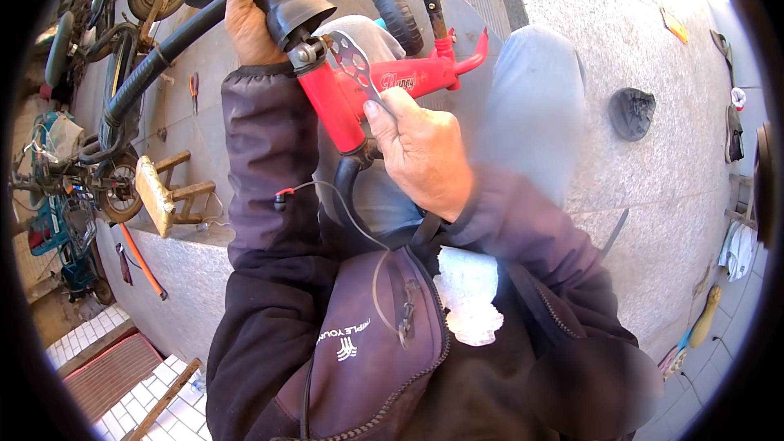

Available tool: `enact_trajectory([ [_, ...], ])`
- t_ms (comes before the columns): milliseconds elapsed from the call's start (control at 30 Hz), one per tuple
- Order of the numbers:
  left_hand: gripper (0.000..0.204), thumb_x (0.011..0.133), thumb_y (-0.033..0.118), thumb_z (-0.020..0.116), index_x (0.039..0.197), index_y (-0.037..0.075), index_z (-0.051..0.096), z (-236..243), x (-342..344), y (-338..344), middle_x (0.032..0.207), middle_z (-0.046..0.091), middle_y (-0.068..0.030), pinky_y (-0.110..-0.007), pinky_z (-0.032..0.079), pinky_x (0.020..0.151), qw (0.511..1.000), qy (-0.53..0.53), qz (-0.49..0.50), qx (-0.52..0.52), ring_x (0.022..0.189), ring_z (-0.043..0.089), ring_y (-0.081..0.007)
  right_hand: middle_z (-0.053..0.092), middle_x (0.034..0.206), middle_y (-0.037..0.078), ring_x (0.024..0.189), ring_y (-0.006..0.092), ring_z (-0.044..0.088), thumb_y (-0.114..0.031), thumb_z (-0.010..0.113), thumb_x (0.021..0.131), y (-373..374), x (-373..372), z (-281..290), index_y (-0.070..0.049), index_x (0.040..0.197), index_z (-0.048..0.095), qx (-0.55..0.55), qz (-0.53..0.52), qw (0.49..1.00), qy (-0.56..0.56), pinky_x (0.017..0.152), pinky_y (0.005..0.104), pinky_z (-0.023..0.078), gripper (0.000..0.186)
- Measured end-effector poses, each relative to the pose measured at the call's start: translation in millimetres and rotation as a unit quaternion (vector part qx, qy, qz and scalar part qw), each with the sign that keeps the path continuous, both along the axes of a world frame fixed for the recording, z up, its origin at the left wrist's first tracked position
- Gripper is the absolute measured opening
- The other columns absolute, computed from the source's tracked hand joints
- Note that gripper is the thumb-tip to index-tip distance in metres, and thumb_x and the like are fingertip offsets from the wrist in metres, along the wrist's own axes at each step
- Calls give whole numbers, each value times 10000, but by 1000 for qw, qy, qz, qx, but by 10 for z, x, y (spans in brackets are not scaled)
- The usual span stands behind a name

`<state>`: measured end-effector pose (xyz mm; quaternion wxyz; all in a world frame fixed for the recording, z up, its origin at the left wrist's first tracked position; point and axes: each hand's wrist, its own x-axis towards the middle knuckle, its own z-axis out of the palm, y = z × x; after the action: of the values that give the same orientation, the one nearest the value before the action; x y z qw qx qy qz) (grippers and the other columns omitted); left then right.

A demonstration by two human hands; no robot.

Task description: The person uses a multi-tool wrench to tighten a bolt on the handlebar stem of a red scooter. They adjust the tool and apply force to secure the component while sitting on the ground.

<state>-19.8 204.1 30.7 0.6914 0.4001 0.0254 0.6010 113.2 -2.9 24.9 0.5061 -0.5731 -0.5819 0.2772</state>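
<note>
Between my knees stands a small red bike frame (pixel 420 77), its head tube (pixel 333 110) tilted. My left hand (pixel 247 33) is wrapped round the black handlebar stem at the top, near the black handlebar (pixel 171 47). Just below that hand, a dark cup-shaped cover (pixel 300 15) sits above the metal headset nut (pixel 308 53). My right hand (pixel 429 155) grips a flat metal spanner (pixel 351 59) with several holes. The spanner's far end is beside the nut; whether it is engaged I cannot tell. A black fork (pixel 346 184) shows under the head tube.
A small dark wheel (pixel 396 16) lies beyond the frame. On the left are a wooden stool (pixel 155 196), a screwdriver (pixel 193 91), an orange bar-like tool (pixel 143 261) and parked bikes (pixel 61 204). A crumpled black object (pixel 630 113) rests on the stone floor at right.
</note>
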Motion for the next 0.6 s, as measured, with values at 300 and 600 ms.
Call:
enact_trajectory([
  [300,396,959,416,516,790,59,528,-1,-2,12,888,603,-129,-562,260,1137,1000,-13,-19,5,1069,543,-321,561,607,166,535,325,593,-135,583,942,44,-54,-85,-34,885,531,16,5,1000,11,493,379,437,128],
  [600,403,964,426,502,792,62,527,-24,-19,20,882,608,-125,-556,264,1135,1000,-13,-13,4,1075,542,-320,566,570,153,547,351,600,-170,577,927,86,-89,-40,-56,830,498,24,2,998,-58,507,446,462,169],
])
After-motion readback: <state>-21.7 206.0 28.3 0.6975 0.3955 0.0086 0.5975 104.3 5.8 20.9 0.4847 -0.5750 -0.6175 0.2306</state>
